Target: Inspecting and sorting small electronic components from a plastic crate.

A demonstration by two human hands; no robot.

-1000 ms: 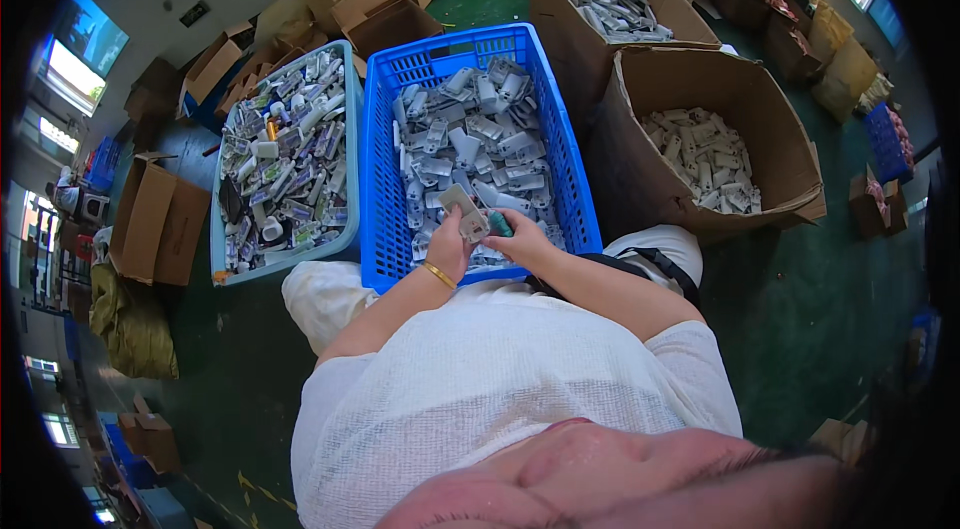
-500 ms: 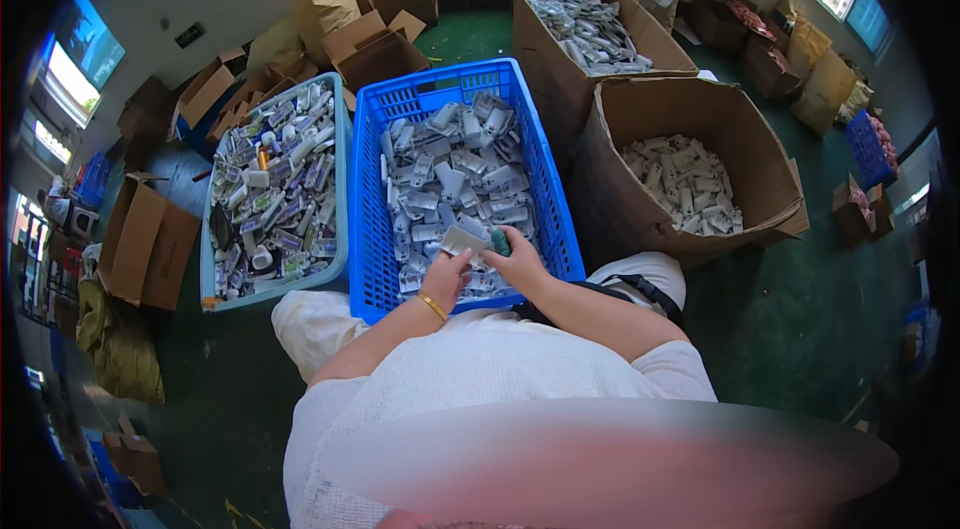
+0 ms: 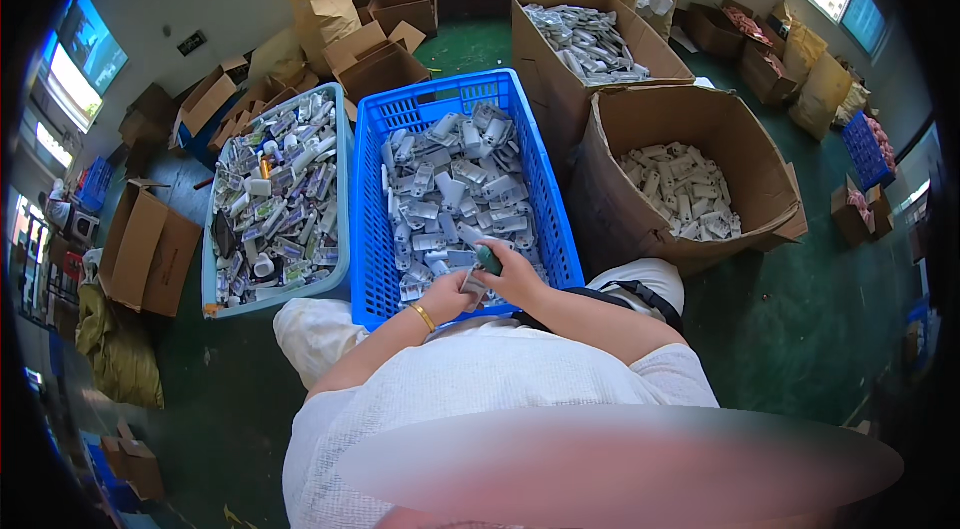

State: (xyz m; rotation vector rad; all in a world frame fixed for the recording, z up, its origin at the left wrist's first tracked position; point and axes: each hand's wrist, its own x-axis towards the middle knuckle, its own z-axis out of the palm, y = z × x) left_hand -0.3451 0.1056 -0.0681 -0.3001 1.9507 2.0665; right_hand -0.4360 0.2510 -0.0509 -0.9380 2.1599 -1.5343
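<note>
My left hand [image 3: 446,299] is closed on a white plastic casing [image 3: 474,285], seen nearly edge-on. Beside it my right hand [image 3: 518,279] wraps round a tool with a green handle [image 3: 489,260]; its working end is hidden, so its kind does not show. Both hands meet over the near end of a blue plastic crate [image 3: 363,229]. A heap of white and grey plastic casings [image 3: 455,189] fills the crate below them.
Left of the crate stands a light-blue bin [image 3: 346,179] of mixed small plastic items. At right, a cardboard box [image 3: 625,189] holds white casings. Behind it another carton [image 3: 545,59] holds wrapped pieces. Several cartons and paper sacks line the wall.
The white casing has been turned from showing its flat face to nearly edge-on. My right hand has come lower and closer to it, with the green handle against it.
</note>
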